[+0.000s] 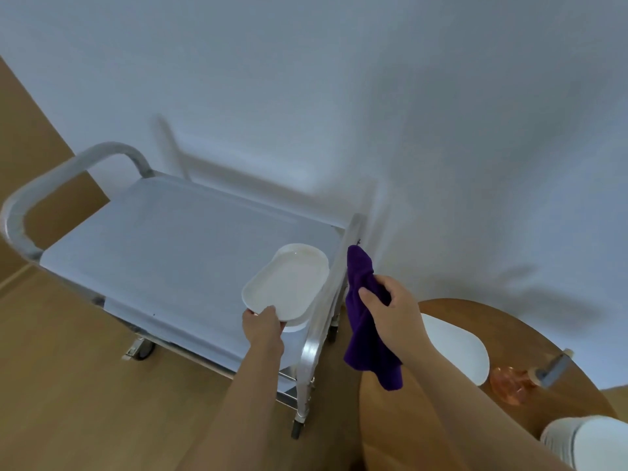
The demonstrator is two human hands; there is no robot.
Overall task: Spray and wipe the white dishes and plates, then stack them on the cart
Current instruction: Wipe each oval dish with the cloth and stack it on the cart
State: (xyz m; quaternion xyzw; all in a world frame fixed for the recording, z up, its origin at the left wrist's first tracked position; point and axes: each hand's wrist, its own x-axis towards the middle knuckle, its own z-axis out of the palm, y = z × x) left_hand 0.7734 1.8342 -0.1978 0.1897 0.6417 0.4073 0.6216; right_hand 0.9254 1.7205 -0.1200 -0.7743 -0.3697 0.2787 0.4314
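Observation:
My left hand (263, 326) pinches the near edge of a white oblong dish (283, 287), which lies on another white dish at the right end of the metal cart's top shelf (163, 246). My right hand (396, 311) grips a purple cloth (365, 321) that hangs down beside the cart's right post. A further white plate (455, 348) lies on the round wooden table (550, 334) at the right, partly hidden by my right arm.
An orange spray bottle (520, 379) with a grey trigger lies on the table beside the plate. The cart stands against a white wall, its handle (57, 178) at the left. Wooden floor surrounds the cart. A white sleeve shows at the bottom right.

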